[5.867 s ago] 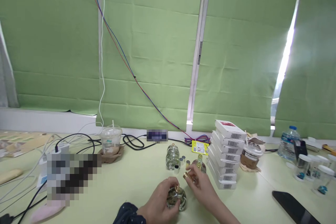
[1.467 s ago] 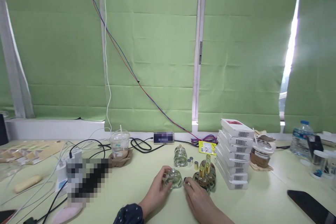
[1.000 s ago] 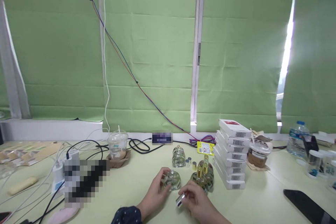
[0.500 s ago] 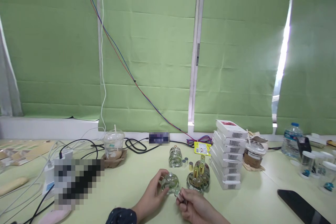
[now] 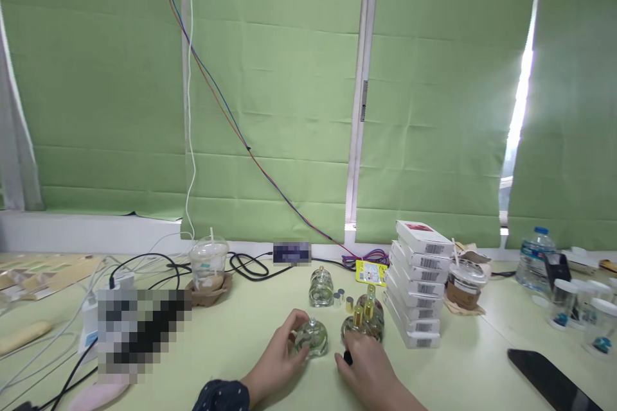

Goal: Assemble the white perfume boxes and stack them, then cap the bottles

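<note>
My left hand (image 5: 277, 356) curls around the left side of a clear, round glass bottle (image 5: 313, 339) with a silvery top, standing upright on the table. To its right, my right hand (image 5: 369, 363) is closed, knuckles up. A small black object (image 5: 348, 357) shows between its thumb and fingers; its kind is unclear. Right behind this hand stand glass bottles with gold tops (image 5: 358, 316), partly hidden by it. Farther back is another group of clear glass bottles (image 5: 321, 288), with several small loose caps (image 5: 349, 304) beside it.
A tall stack of white boxes (image 5: 419, 295) stands right of the bottles. Drink cups (image 5: 208, 263), a water bottle (image 5: 535, 260) and clear jars (image 5: 562, 305) are around. A black phone (image 5: 552, 376) lies at right; cables (image 5: 250, 266) run along the back.
My right hand has moved from the near edge of the left bottle slightly right and up, to the gold-topped bottles, and turned knuckles up. My left hand stays on its bottle.
</note>
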A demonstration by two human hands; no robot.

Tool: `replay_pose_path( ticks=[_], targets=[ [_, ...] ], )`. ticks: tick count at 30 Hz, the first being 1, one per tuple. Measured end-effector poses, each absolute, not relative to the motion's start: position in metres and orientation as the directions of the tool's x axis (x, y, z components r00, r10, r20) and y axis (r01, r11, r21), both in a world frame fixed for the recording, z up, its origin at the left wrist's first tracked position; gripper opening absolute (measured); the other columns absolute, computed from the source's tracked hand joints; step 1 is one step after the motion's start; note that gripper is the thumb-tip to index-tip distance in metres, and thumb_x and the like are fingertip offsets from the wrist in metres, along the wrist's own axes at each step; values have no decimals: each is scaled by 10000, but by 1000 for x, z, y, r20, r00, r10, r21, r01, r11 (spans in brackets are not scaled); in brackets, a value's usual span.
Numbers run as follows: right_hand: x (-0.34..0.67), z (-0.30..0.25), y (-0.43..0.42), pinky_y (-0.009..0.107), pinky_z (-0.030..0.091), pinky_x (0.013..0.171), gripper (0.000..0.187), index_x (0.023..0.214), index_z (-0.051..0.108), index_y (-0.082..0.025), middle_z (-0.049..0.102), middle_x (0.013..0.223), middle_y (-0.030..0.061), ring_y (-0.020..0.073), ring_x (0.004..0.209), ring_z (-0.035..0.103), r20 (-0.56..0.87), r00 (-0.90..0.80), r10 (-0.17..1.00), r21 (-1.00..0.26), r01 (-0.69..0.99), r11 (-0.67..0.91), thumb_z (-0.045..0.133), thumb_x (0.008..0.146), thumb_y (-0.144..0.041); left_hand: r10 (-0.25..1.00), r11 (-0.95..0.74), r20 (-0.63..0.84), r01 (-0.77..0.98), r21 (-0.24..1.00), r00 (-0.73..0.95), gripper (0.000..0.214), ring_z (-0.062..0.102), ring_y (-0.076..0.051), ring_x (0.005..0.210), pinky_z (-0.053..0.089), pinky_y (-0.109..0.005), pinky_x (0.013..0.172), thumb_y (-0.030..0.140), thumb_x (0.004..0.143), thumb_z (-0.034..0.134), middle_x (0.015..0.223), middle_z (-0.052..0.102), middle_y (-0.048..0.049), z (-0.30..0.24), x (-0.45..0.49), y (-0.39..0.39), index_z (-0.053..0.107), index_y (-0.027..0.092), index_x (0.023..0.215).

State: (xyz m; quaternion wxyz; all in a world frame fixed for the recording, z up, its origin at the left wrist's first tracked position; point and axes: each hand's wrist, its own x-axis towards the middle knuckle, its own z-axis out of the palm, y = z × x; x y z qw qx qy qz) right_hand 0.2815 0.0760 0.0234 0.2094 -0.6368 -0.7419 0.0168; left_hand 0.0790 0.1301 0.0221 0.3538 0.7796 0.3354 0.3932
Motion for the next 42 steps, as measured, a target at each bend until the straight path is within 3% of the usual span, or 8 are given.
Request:
replay_pose_path(
  ticks=[8, 11, 13, 16, 21, 31, 36, 42],
  targets=[
    [279, 32, 74, 358, 471, 668, 157, 792, 721, -124, 750, 864, 211, 349, 825, 707, 174, -99, 980, -254, 957, 142, 646, 811, -261, 760, -577, 400, 250, 777, 513, 355, 582, -184, 887, 421, -282, 780, 4, 697, 511, 920, 618, -3, 25, 81, 124, 493, 235, 967],
    [282, 31, 75, 345, 432, 657, 183, 840, 690, -156, 737, 811, 157, 313, 791, 687, 235, -104, 966, -393, 899, 192, 633, 818, -329, 741, -591, 407, 232, 773, 533, 368, 557, -171, 865, 421, -275, 771, -18, 689, 475, 910, 592, 1, 22, 81, 123, 489, 231, 960],
    [283, 31, 76, 305, 391, 617, 249, 851, 622, -197, 664, 676, 56, 218, 673, 629, 292, -73, 954, -666, 700, 258, 488, 891, -403, 734, -606, 423, 232, 760, 531, 359, 535, -168, 855, 416, -275, 772, -16, 695, 472, 890, 574, 6, 21, 82, 123, 486, 232, 955],
    [281, 36, 76, 226, 250, 469, 235, 787, 451, -242, 446, 526, -81, 98, 439, 367, 127, -83, 988, -991, 31, 130, 431, 850, -467, 736, -623, 444, 255, 739, 511, 344, 509, -170, 848, 405, -283, 780, -9, 694, 491, 868, 552, 7, 19, 83, 123, 481, 230, 942],
    [278, 44, 75, 191, 205, 454, 355, 746, 422, -219, 516, 607, -84, 47, 473, 376, 66, -282, 957, -824, -556, -107, 735, 613, -318, 735, -630, 447, 269, 728, 510, 323, 488, -160, 818, 398, -275, 754, 6, 698, 497, 845, 516, 14, 20, 85, 122, 455, 229, 928],
    [284, 28, 87, 193, 339, 421, 428, 727, 576, -165, 528, 538, -54, 53, 409, 448, 205, -155, 967, -949, -274, 157, 793, 655, -527, 678, -705, 489, 297, 644, 548, 550, 522, -160, 780, 413, -291, 713, 20, 659, 515, 848, 558, 18, 15, 82, 117, 366, 241, 1140],
    [276, 30, 84, 274, 479, 512, 434, 786, 685, -151, 517, 866, 13, 98, 544, 575, 323, -97, 941, -940, -145, 308, 794, 624, -538, 635, -728, 491, 250, 638, 597, 614, 613, -185, 843, 466, -328, 774, 66, 718, 552, 921, 645, -13, 13, 85, 111, 317, 266, 1249],
    [267, 29, 76, 273, 454, 566, 264, 921, 573, -192, 560, 807, 11, 135, 621, 562, 421, -117, 900, -907, -28, 421, 670, 790, -401, 558, -820, 584, 283, 497, 590, 608, 625, -232, 1020, 502, -373, 889, 67, 702, 591, 1144, 615, -85, 6, 85, 109, 379, 252, 1241]
  ],
)
